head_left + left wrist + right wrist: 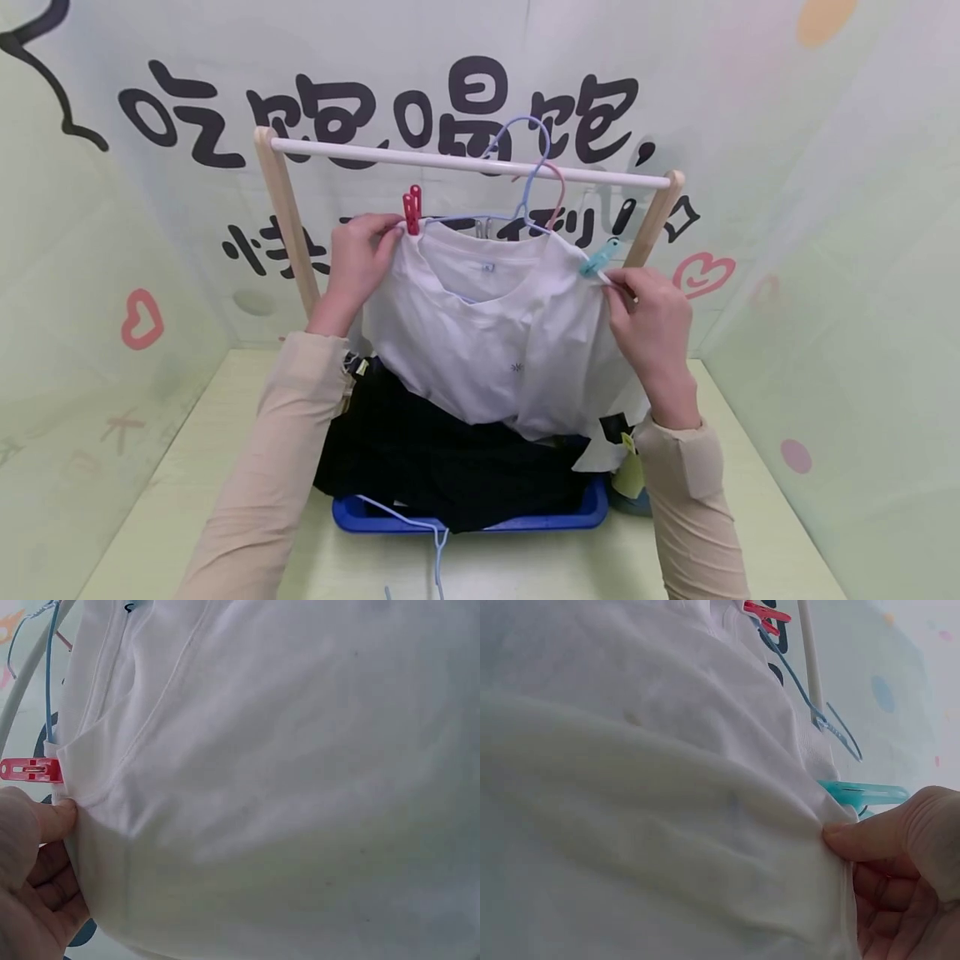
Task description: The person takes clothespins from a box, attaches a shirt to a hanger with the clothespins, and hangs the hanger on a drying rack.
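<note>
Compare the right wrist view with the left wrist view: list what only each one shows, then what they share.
Only the right wrist view shows the right hand, pinching the edge of the white T-shirt, and the teal clothespin beside it.

Only the left wrist view shows the left hand, pinching the opposite shoulder.

Both show the T-shirt, the red clothespin, the light-blue hanger and the white rail.

The white shirt (465,350) is thin, matt, creased cloth. Around it, the red clip (410,215) at eleven o'clock looks like glossy plastic, the teal clip (600,258) at two like translucent plastic, the rack post (288,227) at ten smooth wood. At six, dull black cloth (442,458) overlies a shiny plastic tray (540,523).
</note>
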`<state>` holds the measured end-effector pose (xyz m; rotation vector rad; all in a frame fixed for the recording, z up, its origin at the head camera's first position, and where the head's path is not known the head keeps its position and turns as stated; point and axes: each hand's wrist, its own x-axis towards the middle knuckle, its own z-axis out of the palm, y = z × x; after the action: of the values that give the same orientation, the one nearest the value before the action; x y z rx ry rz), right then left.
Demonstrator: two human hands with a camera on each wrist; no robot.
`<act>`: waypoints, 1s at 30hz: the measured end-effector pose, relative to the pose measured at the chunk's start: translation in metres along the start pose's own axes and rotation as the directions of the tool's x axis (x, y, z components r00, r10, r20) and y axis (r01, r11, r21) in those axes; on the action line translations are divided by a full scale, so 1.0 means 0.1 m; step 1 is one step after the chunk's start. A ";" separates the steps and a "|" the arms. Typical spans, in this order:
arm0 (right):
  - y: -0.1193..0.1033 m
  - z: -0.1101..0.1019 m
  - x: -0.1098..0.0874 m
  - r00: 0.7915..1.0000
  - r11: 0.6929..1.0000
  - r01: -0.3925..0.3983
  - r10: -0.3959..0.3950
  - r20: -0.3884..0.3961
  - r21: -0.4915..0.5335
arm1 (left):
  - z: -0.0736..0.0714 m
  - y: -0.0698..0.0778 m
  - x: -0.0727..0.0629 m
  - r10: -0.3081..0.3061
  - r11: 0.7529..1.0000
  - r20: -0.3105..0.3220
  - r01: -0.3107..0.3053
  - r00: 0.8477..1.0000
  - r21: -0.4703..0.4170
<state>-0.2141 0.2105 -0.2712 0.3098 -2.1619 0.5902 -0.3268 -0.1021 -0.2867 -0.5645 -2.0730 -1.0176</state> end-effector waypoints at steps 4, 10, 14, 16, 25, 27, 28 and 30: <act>-0.01 0.01 0.01 1.000 1.000 -0.012 0.013 0.028 -0.011 | 0.01 -0.02 0.02 -0.037 0.999 0.026 0.037 0.999 0.011; 0.01 0.06 -0.06 0.996 1.000 0.003 -0.001 0.089 -0.024 | 0.03 -0.09 -0.03 -0.082 0.997 0.072 0.081 0.994 0.016; 0.04 0.12 -0.13 0.994 0.999 0.027 -0.024 0.104 -0.023 | 0.05 -0.15 -0.10 -0.112 0.994 0.116 0.110 0.987 0.026; 0.04 0.15 -0.16 0.994 0.999 0.041 -0.039 0.098 -0.023 | 0.05 -0.17 -0.12 -0.121 0.993 0.132 0.118 0.984 0.030; 0.07 0.21 -0.21 0.994 0.998 0.064 -0.061 0.094 -0.024 | 0.07 -0.24 -0.15 -0.132 0.990 0.203 0.121 0.970 0.068; 0.07 0.22 -0.21 0.993 0.998 0.066 -0.063 0.098 -0.024 | 0.06 -0.25 -0.14 -0.129 0.990 0.227 0.113 0.965 0.083; 0.07 0.22 -0.20 0.993 0.998 0.066 -0.063 0.101 -0.023 | 0.06 -0.25 -0.13 -0.131 0.989 0.241 0.111 0.962 0.093; 0.07 0.21 -0.21 0.992 0.998 0.064 -0.062 0.106 -0.019 | 0.05 -0.25 -0.11 -0.146 0.987 0.276 0.120 0.950 0.111</act>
<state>-0.2191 0.2059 -0.3010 0.4035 -2.2497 0.5244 -0.3385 -0.1134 -0.3099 -0.5549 -2.4275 -0.9535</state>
